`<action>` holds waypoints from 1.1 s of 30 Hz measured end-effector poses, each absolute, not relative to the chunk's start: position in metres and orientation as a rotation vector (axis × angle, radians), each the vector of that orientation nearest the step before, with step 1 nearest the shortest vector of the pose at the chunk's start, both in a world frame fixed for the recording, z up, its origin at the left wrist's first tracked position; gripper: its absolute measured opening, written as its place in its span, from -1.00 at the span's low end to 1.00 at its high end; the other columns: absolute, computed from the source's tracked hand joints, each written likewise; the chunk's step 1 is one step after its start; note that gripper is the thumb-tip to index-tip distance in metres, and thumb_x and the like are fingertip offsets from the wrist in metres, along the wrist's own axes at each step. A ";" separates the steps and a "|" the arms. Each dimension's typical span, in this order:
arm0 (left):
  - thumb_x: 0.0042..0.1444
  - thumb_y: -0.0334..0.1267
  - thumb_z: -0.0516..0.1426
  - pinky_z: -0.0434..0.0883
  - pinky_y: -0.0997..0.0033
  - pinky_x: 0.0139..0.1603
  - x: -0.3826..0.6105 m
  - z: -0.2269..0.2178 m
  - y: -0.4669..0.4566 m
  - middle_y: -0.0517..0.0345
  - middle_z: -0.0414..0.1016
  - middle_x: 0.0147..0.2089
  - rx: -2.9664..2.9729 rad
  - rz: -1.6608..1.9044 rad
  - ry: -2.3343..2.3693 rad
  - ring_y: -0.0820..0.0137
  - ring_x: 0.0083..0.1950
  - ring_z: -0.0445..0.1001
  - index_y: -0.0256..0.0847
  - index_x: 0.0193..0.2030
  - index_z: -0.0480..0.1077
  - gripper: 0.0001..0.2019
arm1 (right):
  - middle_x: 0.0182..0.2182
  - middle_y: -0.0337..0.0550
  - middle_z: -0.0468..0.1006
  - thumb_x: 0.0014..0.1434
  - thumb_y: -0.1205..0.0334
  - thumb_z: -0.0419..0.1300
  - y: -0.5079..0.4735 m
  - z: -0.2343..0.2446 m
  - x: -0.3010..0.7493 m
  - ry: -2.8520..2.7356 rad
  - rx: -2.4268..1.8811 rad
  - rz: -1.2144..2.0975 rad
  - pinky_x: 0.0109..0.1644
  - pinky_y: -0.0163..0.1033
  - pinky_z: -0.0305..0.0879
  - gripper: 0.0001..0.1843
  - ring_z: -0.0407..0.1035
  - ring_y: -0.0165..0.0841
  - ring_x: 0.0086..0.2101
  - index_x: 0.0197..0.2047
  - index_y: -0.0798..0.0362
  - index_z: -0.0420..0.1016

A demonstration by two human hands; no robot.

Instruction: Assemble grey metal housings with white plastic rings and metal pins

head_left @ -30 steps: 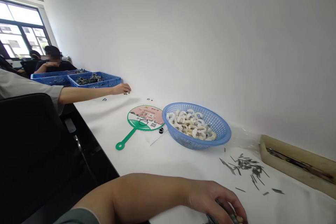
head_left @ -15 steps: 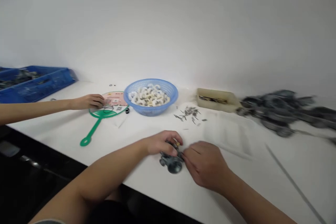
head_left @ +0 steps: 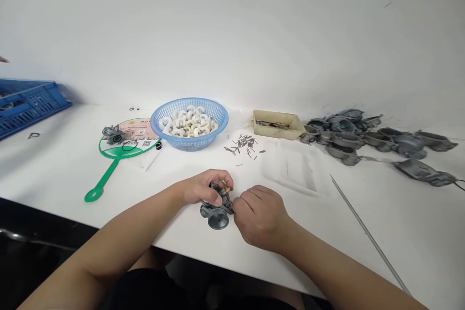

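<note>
My left hand is closed over the top of a small grey metal carburetor body resting on the white table. My right hand is curled against its right side, fingertips pinched at a small brass part on it. Behind my hands lie several thin metal pins, a blue basket of white rings and a beige tray.
A green hand fan lies at the left with another grey casting and a black o-ring on it. Several grey castings are heaped at the right. A thin metal rod lies diagonally. A blue crate sits far left.
The view swung right and steadied. The neighbouring person's hand has left the fan, and a grey casting now lies there. My hands stay on the carburetor body, closer together.
</note>
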State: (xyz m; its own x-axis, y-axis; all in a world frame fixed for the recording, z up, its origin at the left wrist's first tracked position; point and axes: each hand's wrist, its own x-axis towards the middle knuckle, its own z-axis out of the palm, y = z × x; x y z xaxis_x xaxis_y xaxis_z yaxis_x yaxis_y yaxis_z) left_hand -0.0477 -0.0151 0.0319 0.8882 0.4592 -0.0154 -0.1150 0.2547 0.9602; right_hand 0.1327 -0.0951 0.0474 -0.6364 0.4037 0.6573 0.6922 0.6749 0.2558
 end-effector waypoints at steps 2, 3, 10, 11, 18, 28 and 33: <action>-0.34 -0.32 0.25 0.20 0.55 -0.52 -0.047 0.033 -0.016 0.20 0.40 -0.45 1.280 0.398 0.344 0.49 -0.50 0.31 -0.29 -0.24 0.30 -0.57 | -0.69 -0.25 0.16 0.04 0.48 0.00 -0.097 0.046 0.134 -2.307 -0.846 -0.689 -0.47 -0.24 -0.11 -0.70 -0.05 -0.43 -0.60 -0.67 0.05 0.18; -0.34 -0.32 0.25 0.20 0.54 -0.51 -0.046 0.033 -0.017 0.20 0.41 -0.45 1.291 0.400 0.362 0.49 -0.49 0.31 -0.29 -0.24 0.30 -0.57 | -0.69 -0.25 0.16 0.04 0.47 0.00 -0.098 0.045 0.134 -2.300 -0.846 -0.693 -0.48 -0.24 -0.11 -0.71 -0.04 -0.43 -0.60 -0.67 0.05 0.18; -0.36 -0.24 0.26 0.20 0.53 -0.50 -0.036 0.027 -0.019 0.18 0.41 -0.45 1.223 0.456 0.401 0.48 -0.49 0.33 -0.29 -0.26 0.30 -0.56 | -0.67 -0.25 0.23 0.06 0.44 0.01 -0.096 0.041 0.144 -2.311 -0.903 -0.622 -0.48 -0.24 -0.07 -0.75 0.04 -0.43 -0.59 -0.62 0.05 0.22; -0.35 -0.23 0.26 0.20 0.54 -0.51 -0.034 0.026 -0.020 0.18 0.40 -0.46 1.197 0.473 0.396 0.49 -0.50 0.32 -0.29 -0.26 0.30 -0.56 | -0.66 -0.24 0.25 0.05 0.45 0.01 -0.095 0.041 0.145 -2.315 -0.915 -0.603 -0.48 -0.24 -0.05 -0.77 0.06 -0.43 -0.59 -0.60 0.05 0.24; -0.34 -0.23 0.24 0.22 0.54 -0.58 -0.034 0.026 -0.018 0.19 0.40 -0.53 1.090 0.399 0.385 0.47 -0.55 0.33 -0.31 -0.28 0.32 -0.59 | -0.65 -0.22 0.32 0.03 0.45 0.00 -0.096 0.046 0.142 -2.325 -0.968 -0.434 -0.48 -0.26 0.03 -0.82 0.12 -0.41 -0.60 -0.54 0.07 0.29; -0.29 -0.23 0.22 0.20 0.54 -0.56 -0.042 0.040 -0.013 0.17 0.39 -0.49 0.995 0.731 0.366 0.50 -0.55 0.32 -0.32 -0.29 0.31 -0.63 | -0.57 -0.23 0.48 0.24 0.19 -0.02 -0.086 0.045 0.144 -1.991 -1.296 0.396 -0.44 -0.31 0.23 -0.74 0.34 -0.41 -0.54 -0.43 0.04 0.38; -0.23 -0.19 0.24 0.21 0.53 -0.53 -0.042 0.034 -0.011 0.18 0.38 -0.48 1.030 0.790 0.402 0.49 -0.52 0.33 -0.30 -0.20 0.29 -0.58 | -0.57 -0.21 0.47 0.11 0.07 0.16 -0.085 0.041 0.145 -1.560 -1.334 0.737 -0.35 -0.24 0.30 -0.78 0.37 -0.35 -0.48 -0.38 0.05 0.46</action>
